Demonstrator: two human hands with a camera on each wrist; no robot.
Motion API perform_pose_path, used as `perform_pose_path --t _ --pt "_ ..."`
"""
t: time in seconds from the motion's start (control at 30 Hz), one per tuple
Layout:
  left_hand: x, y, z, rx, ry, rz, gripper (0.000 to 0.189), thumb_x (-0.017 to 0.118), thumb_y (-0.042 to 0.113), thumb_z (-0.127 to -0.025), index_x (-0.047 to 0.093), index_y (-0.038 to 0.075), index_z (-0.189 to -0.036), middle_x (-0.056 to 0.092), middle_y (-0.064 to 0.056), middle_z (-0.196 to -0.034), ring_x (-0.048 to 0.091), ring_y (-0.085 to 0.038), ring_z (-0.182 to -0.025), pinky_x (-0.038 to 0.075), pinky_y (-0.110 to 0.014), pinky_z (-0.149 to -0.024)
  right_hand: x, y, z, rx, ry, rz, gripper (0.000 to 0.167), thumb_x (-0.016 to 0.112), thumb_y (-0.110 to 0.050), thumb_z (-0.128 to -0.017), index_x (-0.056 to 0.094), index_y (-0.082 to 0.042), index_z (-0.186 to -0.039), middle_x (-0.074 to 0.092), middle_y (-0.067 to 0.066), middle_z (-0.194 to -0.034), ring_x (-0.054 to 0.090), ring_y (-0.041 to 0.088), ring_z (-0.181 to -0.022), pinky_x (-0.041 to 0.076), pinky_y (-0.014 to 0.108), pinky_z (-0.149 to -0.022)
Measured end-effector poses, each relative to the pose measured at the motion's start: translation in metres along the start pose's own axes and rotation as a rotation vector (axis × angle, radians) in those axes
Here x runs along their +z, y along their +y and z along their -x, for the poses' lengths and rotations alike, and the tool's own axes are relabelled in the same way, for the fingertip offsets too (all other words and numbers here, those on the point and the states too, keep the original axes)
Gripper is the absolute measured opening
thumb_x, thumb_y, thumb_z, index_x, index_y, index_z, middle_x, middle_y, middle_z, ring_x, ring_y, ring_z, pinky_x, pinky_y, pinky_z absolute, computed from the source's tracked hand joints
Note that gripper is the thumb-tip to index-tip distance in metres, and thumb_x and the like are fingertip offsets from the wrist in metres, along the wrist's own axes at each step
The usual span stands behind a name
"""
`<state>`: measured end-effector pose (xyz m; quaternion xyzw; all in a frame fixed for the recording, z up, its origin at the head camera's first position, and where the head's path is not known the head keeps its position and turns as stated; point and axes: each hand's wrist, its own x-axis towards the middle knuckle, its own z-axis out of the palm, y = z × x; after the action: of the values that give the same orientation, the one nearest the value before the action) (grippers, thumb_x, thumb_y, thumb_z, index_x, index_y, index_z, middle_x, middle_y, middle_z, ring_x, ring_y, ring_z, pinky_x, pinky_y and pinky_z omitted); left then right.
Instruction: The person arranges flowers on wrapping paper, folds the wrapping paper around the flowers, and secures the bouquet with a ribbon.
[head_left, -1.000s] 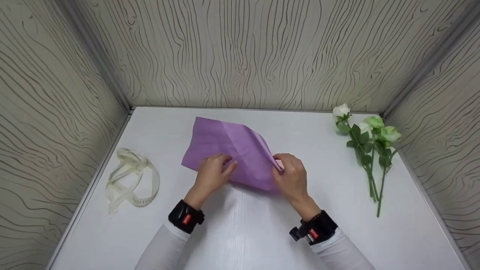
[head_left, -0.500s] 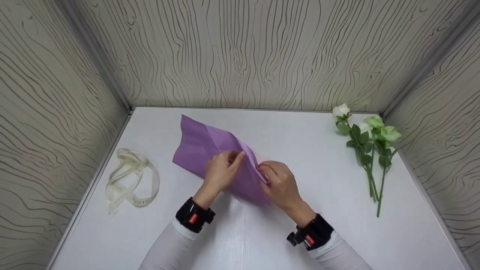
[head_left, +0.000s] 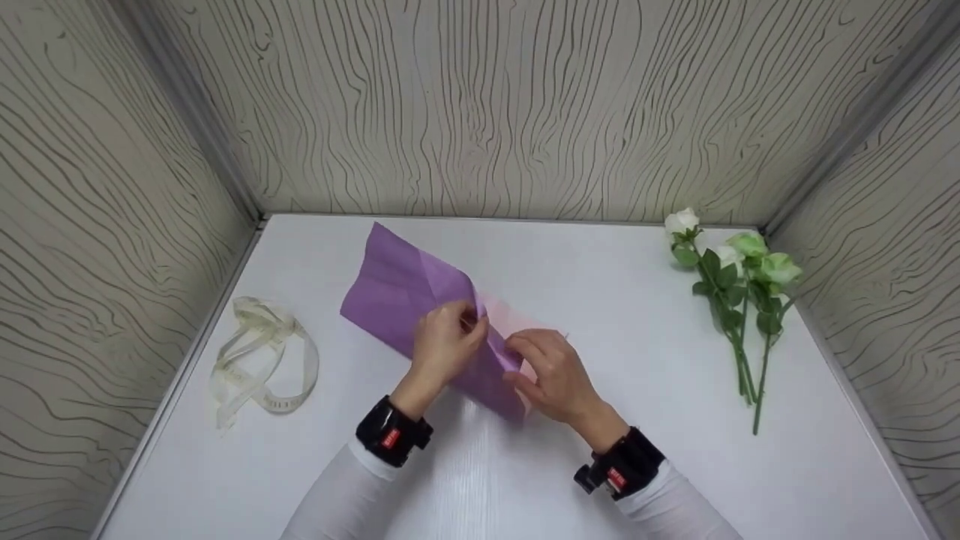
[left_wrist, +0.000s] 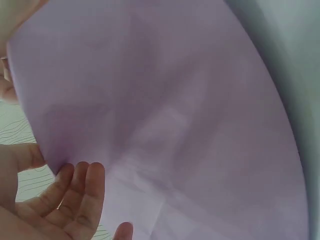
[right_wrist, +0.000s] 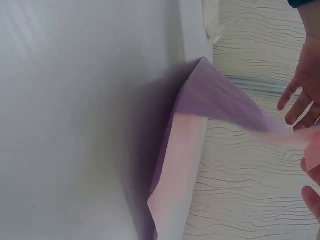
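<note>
A sheet of wrapping paper, purple [head_left: 397, 281] on one face and pink [head_left: 504, 316] on the other, slants across the middle of the table in the head view. Its far right edge is folded over toward me. My left hand [head_left: 444, 341] pinches this folded edge between thumb and fingers; the left wrist view shows the pinch at the paper's edge, the other fingers loosely spread. Lower along the same fold, my right hand [head_left: 559, 375] holds the edge between thumb and fingers. In the right wrist view, the sheet's lower edge [right_wrist: 165, 175] lies close over the table.
A loosely coiled cream ribbon [head_left: 264, 321] with printed letters lies on the left of the white table [head_left: 615, 270]. At the right lie several white and green roses [head_left: 780, 268] with long green stems. Wood-patterned panels [head_left: 480, 105] enclose the back and sides.
The paper has shifted left and turned, with more pink showing. My right hand has moved left and down; my left hand has moved right and now pinches the folded edge.
</note>
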<state>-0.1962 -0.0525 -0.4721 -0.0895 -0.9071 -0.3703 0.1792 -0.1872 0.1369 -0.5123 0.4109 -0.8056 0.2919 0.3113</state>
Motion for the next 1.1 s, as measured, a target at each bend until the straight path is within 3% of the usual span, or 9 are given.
perform_pose_path --t 0.13,0.23,0.33,0.47,0.63,0.83,1.1 --pt "0.001 -0.004 0.004 0.002 0.008 -0.021 0.013 0.065 0.027 -0.076 0.065 0.014 -0.077 0.061 0.005 -0.069 0.054 -0.008 -0.058 0.044 -0.027 -0.056 0.004 0.015 0.007 0.238 -0.091 -0.063 0.034 0.040 -0.032 -0.094 0.060 -0.007 -0.105 0.061 0.000 -0.101 0.055 0.015 -0.095 0.042 0.035 -0.082" --pt "0.001 -0.005 0.005 0.020 0.017 -0.026 0.013 0.065 0.025 -0.075 0.066 0.013 -0.078 0.061 0.003 -0.070 0.056 -0.011 -0.060 0.045 -0.028 -0.058 0.012 0.030 0.014 0.411 -0.280 0.003 0.031 0.042 -0.030 -0.094 0.058 -0.011 -0.113 0.060 0.001 -0.107 0.054 0.017 -0.100 0.042 0.038 -0.084" --pt "0.000 -0.005 0.006 0.042 0.021 -0.032 0.011 0.065 0.023 -0.075 0.065 0.012 -0.077 0.061 0.002 -0.070 0.056 -0.012 -0.061 0.045 -0.028 -0.058 0.019 0.043 0.024 0.450 -0.473 0.106 0.029 0.046 -0.029 -0.092 0.058 -0.015 -0.116 0.059 0.002 -0.110 0.054 0.021 -0.101 0.042 0.042 -0.082" --pt "-0.003 -0.010 0.008 0.072 0.034 -0.023 0.010 0.066 0.021 -0.075 0.064 0.012 -0.076 0.060 0.001 -0.070 0.055 -0.012 -0.061 0.045 -0.026 -0.057 0.021 0.053 0.033 0.472 -0.598 0.172 0.030 0.047 -0.032 -0.091 0.060 -0.019 -0.114 0.059 0.004 -0.108 0.054 0.026 -0.098 0.041 0.046 -0.077" --pt "-0.010 -0.024 0.010 0.060 0.063 -0.023 0.011 0.066 0.022 -0.076 0.064 0.011 -0.076 0.059 0.002 -0.069 0.055 -0.011 -0.060 0.044 -0.025 -0.057 0.015 0.062 0.039 0.555 -0.669 0.241 0.033 0.047 -0.038 -0.090 0.060 -0.020 -0.115 0.057 0.006 -0.111 0.052 0.028 -0.100 0.040 0.048 -0.078" --pt "-0.024 -0.044 0.016 -0.034 0.074 0.010 0.011 0.066 0.023 -0.077 0.063 0.013 -0.074 0.057 0.005 -0.067 0.053 -0.010 -0.061 0.043 -0.024 -0.054 0.003 0.071 0.047 0.623 -0.682 0.315 0.036 0.047 -0.040 -0.090 0.059 -0.020 -0.117 0.055 0.009 -0.114 0.051 0.030 -0.101 0.039 0.049 -0.079" --pt "-0.035 -0.070 0.030 -0.183 -0.022 -0.031 0.018 0.065 0.029 -0.077 0.061 0.014 -0.067 0.055 0.004 -0.062 0.048 -0.011 -0.055 0.040 -0.028 -0.051 -0.010 0.071 0.049 0.695 -0.710 0.329 0.040 0.047 -0.042 -0.089 0.058 -0.018 -0.118 0.054 0.011 -0.115 0.050 0.033 -0.100 0.038 0.052 -0.078"
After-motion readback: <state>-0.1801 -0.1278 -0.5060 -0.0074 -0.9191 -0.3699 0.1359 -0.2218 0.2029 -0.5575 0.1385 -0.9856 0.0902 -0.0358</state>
